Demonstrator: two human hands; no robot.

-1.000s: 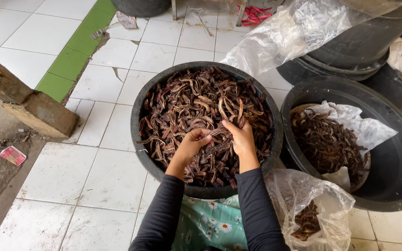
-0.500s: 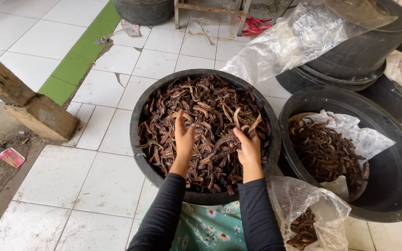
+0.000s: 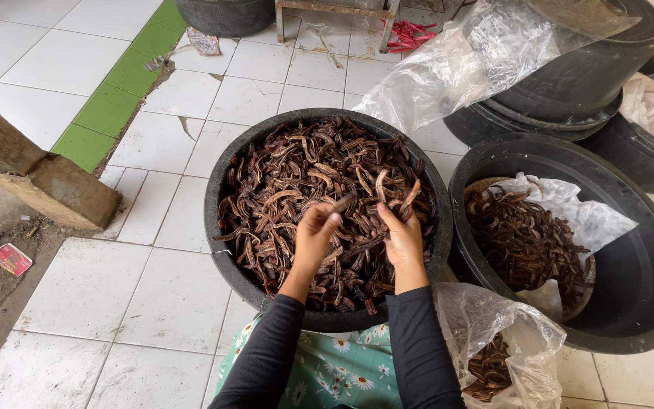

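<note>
pods, dark brown, dried and curled, are heaped in a round black basin set on the white tiled floor; both hands are held over the near part of the heap; the left hand is closed narrow, one pod pinched in its fingertips and pointed toward the right; the right hand is part-closed, a few pods gripped and stuck up past its fingers; black sleeves are seen at the bottom edge, a floral cloth between them.

a second black basin is touching the first on the right, lined with a white plastic sheet and loaded with a smaller pile of finer dark pieces; a clear plastic bag with some pods inside is slumped just beside the right forearm; more black basins are stacked behind under a clear sheet; a wooden beam is lying well apart on the left.

risks, as judged: the pods are brittle-looking, so snapping is likely if they are squeezed hard; the heap is piled near the rim, so pods may be knocked onto the floor by a wide sweep; the open bag is limp and could be tipped by the right elbow; mixing between the two basins is possible as they are touching.
</note>
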